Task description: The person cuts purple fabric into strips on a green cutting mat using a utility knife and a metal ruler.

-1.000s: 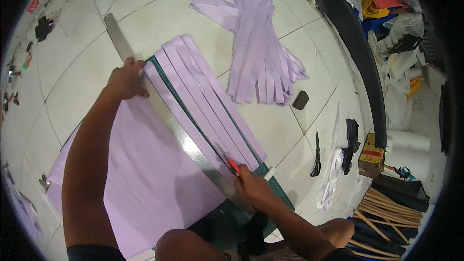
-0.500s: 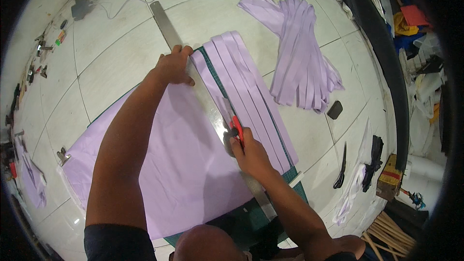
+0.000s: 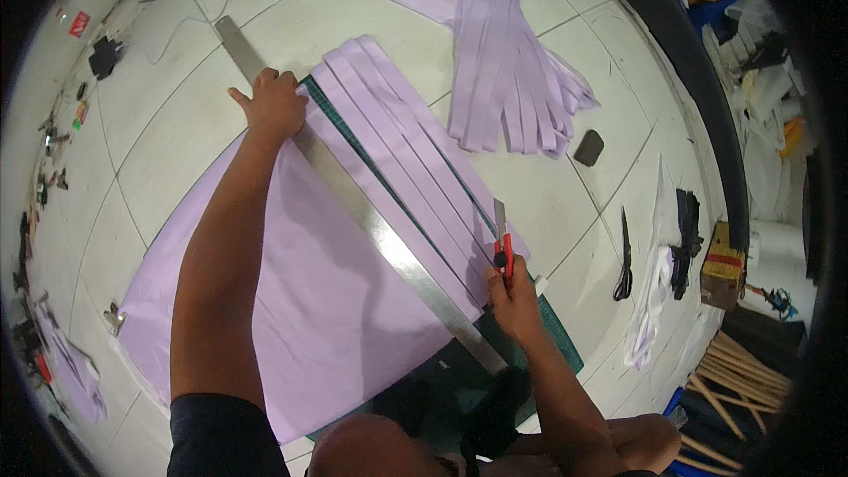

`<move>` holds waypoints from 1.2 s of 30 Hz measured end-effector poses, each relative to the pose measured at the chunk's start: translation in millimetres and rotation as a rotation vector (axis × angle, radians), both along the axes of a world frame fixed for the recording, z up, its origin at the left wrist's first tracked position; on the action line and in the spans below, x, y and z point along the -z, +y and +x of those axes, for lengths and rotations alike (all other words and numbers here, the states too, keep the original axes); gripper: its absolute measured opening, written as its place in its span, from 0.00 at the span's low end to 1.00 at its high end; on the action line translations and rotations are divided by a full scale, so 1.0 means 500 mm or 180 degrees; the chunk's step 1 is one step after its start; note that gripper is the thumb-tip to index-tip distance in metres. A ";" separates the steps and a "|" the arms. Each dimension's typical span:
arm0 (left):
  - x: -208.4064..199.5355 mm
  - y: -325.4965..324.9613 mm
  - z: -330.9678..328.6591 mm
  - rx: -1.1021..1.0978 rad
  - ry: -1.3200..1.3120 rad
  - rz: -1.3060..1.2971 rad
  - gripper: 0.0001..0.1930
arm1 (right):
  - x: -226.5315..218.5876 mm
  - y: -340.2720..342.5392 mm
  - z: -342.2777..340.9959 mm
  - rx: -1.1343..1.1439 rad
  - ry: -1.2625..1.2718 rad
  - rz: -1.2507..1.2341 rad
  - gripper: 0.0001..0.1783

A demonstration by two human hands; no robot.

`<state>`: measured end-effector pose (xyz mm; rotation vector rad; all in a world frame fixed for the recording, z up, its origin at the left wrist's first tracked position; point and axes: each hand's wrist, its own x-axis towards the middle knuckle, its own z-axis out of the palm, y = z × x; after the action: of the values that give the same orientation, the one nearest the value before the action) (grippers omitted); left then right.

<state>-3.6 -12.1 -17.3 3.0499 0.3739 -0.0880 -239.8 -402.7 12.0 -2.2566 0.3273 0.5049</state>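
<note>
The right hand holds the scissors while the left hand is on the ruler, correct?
Not quite: the head view shows the right hand holding a red knife; the scissors lie off to the right. The left hand is on the ruler.

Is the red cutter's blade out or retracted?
Out: the blade extends past the front end of the red cutter, which the right hand holds.

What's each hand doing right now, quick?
Left hand: open, thumb spread, resting on the metal ruler.
Right hand: closed, holding the red cutter, blade out.
</note>
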 end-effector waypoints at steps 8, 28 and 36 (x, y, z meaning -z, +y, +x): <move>0.027 0.023 0.035 0.0002 -0.0341 -0.1195 0.14 | 0.013 -0.064 -0.041 0.0616 0.0119 0.0054 0.16; 0.087 -0.095 -0.395 0.0399 -0.1465 -0.1639 0.20 | 0.090 -0.496 0.287 0.0031 -0.1041 -0.1665 0.28; 0.052 -0.159 -0.537 0.0249 -0.0630 -0.0691 0.30 | 0.053 -0.542 0.296 -0.0502 -0.0827 -0.1535 0.27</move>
<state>-272.3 -91.7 -43.4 2.8247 0.2158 0.1579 -91.7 -673.8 -14.7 -2.7956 0.1470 0.2185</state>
